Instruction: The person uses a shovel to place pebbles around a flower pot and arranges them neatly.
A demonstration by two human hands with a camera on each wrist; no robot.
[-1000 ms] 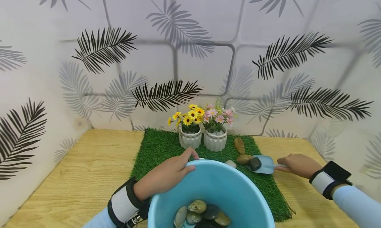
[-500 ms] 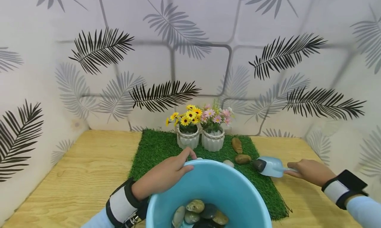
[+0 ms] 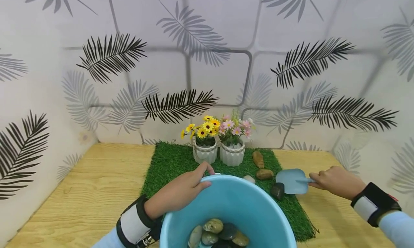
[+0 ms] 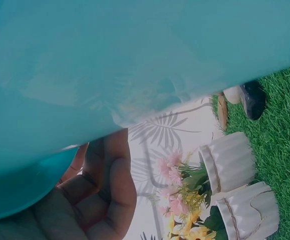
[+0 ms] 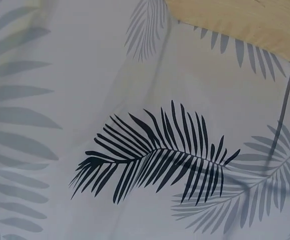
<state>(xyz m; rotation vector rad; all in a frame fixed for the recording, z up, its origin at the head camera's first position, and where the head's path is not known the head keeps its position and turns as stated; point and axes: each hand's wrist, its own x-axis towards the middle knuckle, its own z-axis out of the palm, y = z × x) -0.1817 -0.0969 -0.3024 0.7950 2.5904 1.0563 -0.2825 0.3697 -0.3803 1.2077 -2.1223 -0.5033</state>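
My left hand (image 3: 181,190) grips the rim of a light-blue bucket (image 3: 255,208), its fingers hooked over the far edge; the left wrist view shows those curled fingers (image 4: 115,175) against the bucket's wall. Several smooth stones (image 3: 213,225) lie at the bottom of the bucket. Off to the right, my right hand (image 3: 337,181) holds a pale-blue toy shovel (image 3: 292,180) by its handle, the blade tilted and bare. Just below the blade's left corner, a dark stone (image 3: 277,191) rests on the artificial grass mat (image 3: 171,161). The right wrist view shows neither hand nor shovel.
Two brown stones (image 3: 264,174) and a whitish stone (image 3: 249,178) lie on the mat beyond the bucket. White pots of yellow flowers (image 3: 205,152) and pink flowers (image 3: 232,155) stand at the back, before a leaf-patterned wall (image 3: 220,79). Wooden tabletop (image 3: 106,176) shows on both sides.
The dark stone has come off the shovel onto the mat. My right hand has moved right with the shovel and tipped its blade. The left hand keeps its grip on the bucket.
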